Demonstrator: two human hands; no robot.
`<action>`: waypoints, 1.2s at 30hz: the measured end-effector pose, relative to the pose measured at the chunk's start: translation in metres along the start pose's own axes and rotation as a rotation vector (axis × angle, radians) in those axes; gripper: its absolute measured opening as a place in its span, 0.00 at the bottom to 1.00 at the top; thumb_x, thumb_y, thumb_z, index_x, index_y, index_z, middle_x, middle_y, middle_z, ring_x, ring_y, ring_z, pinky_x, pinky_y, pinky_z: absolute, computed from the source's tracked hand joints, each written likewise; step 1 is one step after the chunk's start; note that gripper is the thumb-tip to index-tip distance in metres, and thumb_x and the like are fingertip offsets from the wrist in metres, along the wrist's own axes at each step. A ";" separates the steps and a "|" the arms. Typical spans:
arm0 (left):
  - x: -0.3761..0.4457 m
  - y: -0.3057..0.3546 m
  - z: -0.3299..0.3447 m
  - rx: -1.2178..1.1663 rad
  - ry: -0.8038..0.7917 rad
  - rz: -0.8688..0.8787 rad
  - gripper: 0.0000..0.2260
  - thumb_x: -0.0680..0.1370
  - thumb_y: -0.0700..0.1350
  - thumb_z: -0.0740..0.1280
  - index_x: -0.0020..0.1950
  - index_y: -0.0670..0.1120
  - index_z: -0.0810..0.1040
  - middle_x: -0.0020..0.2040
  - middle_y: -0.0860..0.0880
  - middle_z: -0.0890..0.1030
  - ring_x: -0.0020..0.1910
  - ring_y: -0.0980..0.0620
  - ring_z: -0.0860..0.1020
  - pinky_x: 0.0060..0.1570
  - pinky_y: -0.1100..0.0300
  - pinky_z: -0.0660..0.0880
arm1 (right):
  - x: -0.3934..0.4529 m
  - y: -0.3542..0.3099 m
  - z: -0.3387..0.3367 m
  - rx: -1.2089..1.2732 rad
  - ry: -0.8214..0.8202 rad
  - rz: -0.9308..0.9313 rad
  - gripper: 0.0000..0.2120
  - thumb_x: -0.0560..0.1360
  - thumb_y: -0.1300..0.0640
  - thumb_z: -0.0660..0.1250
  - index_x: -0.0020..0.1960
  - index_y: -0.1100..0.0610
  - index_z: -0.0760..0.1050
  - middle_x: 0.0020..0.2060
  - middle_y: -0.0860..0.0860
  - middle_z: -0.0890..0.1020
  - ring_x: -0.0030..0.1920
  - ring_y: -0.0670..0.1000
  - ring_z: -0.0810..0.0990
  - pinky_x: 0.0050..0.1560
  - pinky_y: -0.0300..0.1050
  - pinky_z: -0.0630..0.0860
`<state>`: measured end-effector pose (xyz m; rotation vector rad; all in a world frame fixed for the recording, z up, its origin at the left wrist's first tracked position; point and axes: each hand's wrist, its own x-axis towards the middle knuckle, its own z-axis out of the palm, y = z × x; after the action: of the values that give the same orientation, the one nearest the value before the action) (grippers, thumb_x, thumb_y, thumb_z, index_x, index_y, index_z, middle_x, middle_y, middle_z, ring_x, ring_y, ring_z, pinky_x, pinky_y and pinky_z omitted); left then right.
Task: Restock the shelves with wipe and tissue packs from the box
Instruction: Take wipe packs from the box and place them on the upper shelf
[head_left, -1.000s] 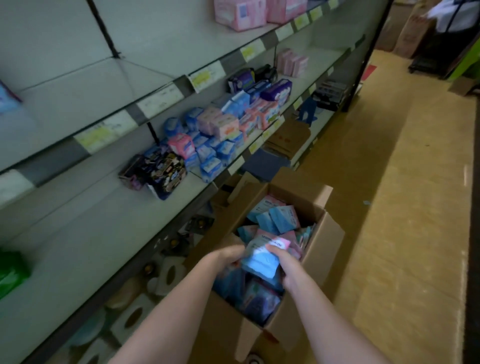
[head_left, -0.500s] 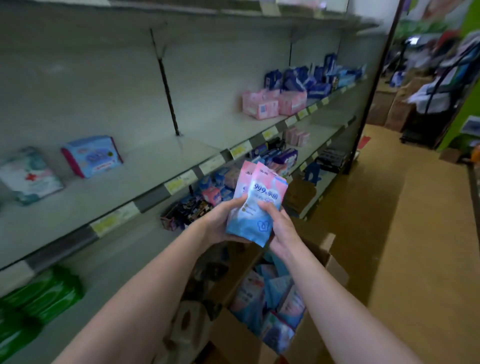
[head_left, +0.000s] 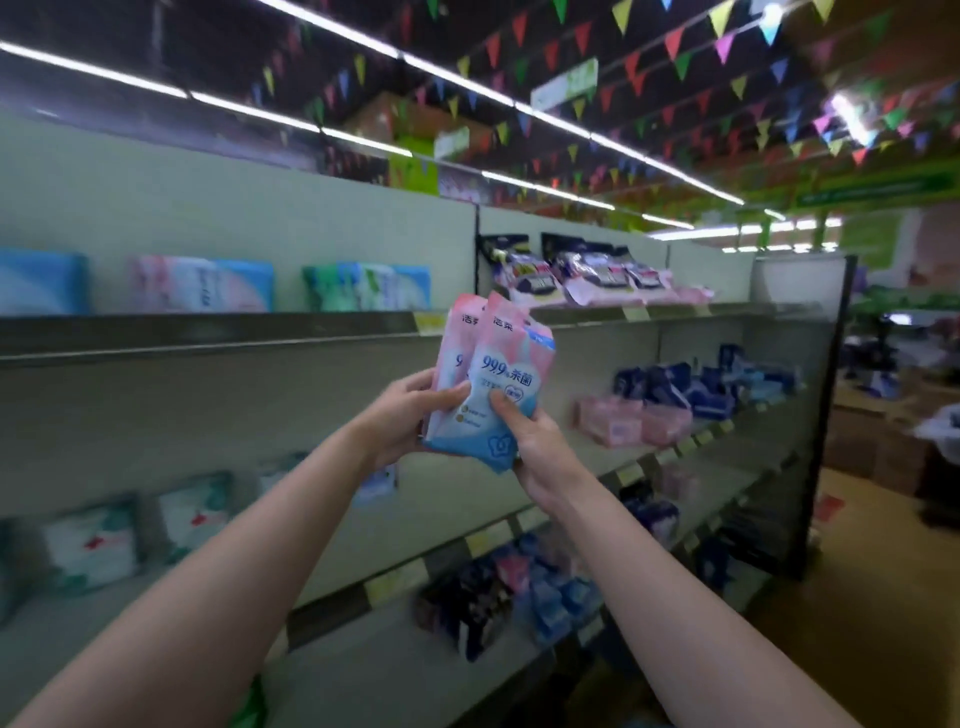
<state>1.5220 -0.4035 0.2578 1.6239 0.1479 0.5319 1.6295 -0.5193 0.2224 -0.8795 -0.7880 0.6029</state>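
Observation:
Both hands hold a small stack of pink and blue wipe packs (head_left: 498, 374) upright in front of the shelving, at about the height of the top shelf edge (head_left: 218, 338). My left hand (head_left: 410, 415) grips the stack from the left and behind. My right hand (head_left: 535, 441) grips its lower right corner, thumb on the front pack. The box is out of view.
The top shelf carries blue, pink and green packs (head_left: 202, 283) and dark bagged goods (head_left: 582, 275). The middle shelf has pink boxes (head_left: 628, 421) and blue packs (head_left: 691, 387). Lower shelves hold white packs (head_left: 88, 545) and mixed small packs (head_left: 519, 592). The aisle floor (head_left: 883, 597) lies at right.
Both hands lifted the wipe packs out of the box and raised them to top shelf height. My view tilted up from the box to the upper shelves and ceiling.

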 end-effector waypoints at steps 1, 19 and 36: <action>-0.006 0.013 -0.013 0.008 0.046 0.042 0.12 0.71 0.42 0.71 0.54 0.49 0.79 0.47 0.48 0.84 0.40 0.51 0.84 0.40 0.52 0.80 | 0.006 -0.003 0.018 0.004 -0.036 -0.005 0.19 0.77 0.61 0.62 0.68 0.62 0.67 0.55 0.57 0.81 0.43 0.50 0.84 0.46 0.45 0.82; -0.062 0.124 -0.197 -0.025 0.710 0.326 0.10 0.77 0.34 0.62 0.56 0.43 0.74 0.50 0.44 0.81 0.42 0.47 0.81 0.38 0.54 0.82 | 0.152 0.012 0.238 0.014 -0.280 -0.116 0.11 0.75 0.62 0.66 0.57 0.59 0.73 0.55 0.59 0.80 0.53 0.60 0.80 0.58 0.59 0.76; -0.043 0.138 -0.266 0.162 0.766 -0.025 0.08 0.80 0.37 0.60 0.49 0.50 0.74 0.49 0.46 0.79 0.47 0.43 0.79 0.51 0.43 0.75 | 0.221 0.034 0.279 -0.067 -0.189 -0.008 0.07 0.78 0.56 0.63 0.54 0.56 0.68 0.53 0.58 0.80 0.52 0.60 0.81 0.55 0.61 0.78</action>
<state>1.3428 -0.1985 0.3895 1.4946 0.7935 1.1256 1.5268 -0.2157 0.3816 -0.8885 -0.9866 0.6624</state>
